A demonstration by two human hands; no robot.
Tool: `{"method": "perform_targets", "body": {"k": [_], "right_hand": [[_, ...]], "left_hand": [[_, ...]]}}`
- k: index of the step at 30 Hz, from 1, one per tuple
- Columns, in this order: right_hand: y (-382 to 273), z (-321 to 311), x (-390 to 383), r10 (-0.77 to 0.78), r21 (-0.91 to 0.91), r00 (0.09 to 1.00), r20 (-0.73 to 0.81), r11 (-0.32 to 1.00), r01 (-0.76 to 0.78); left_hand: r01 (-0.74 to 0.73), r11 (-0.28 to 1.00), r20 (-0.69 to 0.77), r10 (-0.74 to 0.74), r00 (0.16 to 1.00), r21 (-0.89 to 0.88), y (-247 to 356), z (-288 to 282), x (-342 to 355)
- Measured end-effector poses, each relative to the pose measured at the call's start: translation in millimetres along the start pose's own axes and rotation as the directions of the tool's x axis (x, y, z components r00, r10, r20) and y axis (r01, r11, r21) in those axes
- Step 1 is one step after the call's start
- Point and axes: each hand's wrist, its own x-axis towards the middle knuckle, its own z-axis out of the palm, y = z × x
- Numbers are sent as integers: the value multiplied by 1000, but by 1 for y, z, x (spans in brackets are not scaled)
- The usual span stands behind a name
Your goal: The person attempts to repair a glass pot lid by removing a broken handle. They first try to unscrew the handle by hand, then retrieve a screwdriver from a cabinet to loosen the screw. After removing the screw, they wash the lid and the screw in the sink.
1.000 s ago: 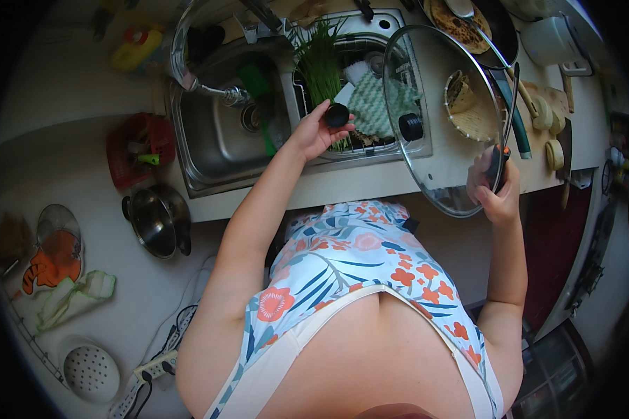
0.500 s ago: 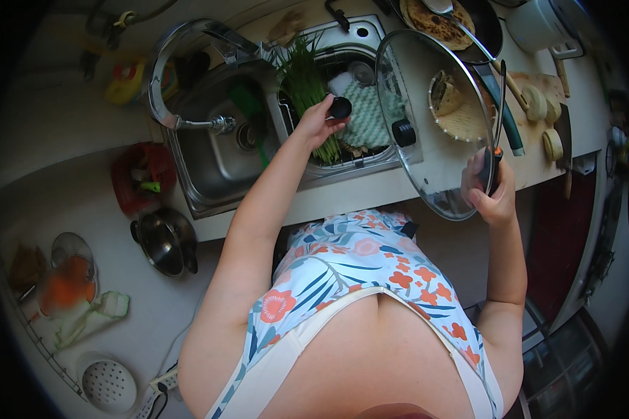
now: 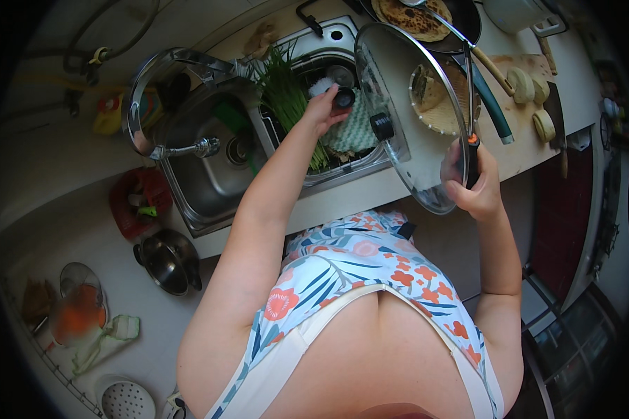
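In my left hand [image 3: 323,113] is a small black round cap-like thing [image 3: 344,98], pinched between thumb and fingers. This hand is above the right sink basin, over a green-and-white checked cloth [image 3: 355,129] and beside a bunch of long green chives [image 3: 286,98]. My right hand [image 3: 476,183] is closed round the black handle of a metal-shafted utensil [image 3: 470,94] with an orange ring. It also grips the edge of a large glass lid [image 3: 418,150], which stands steeply tilted, its black knob facing left. The utensil's far end cannot be made out.
A frying pan [image 3: 470,31] with flatbread is at the back right. Behind the lid lies a basket [image 3: 433,122]; right of it, a cutting board [image 3: 500,150] bears dough rolls [image 3: 521,80] and a cleaver [image 3: 556,115]. Left are a tap [image 3: 136,105], steel basin [image 3: 203,185] and pot [image 3: 171,262].
The whole view has shifted a little. Relative to the sink, my left hand has moved slightly right with the black thing. The lid looks narrower, turned more edge-on.
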Motion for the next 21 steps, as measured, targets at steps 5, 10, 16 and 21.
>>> {"method": "perform_targets", "body": {"k": [5,10,16,21], "right_hand": [[1,1,-4,-32,22,999,-31,999,32],[-3,5,-8,-38,-55,998,-54,998,35],[-2,14,-16,-14,-128,995,-94,992,2],[-5,29,-21,13,-107,995,-103,994,-24]], "left_hand": [[-99,995,128,102,986,-35,3,7,-13],[-509,664,239,459,855,547,-26,-6,14],[-526,380,191,643,741,761,-37,-1,3],[-404,282,106,693,713,870,-35,-1,3]]}}
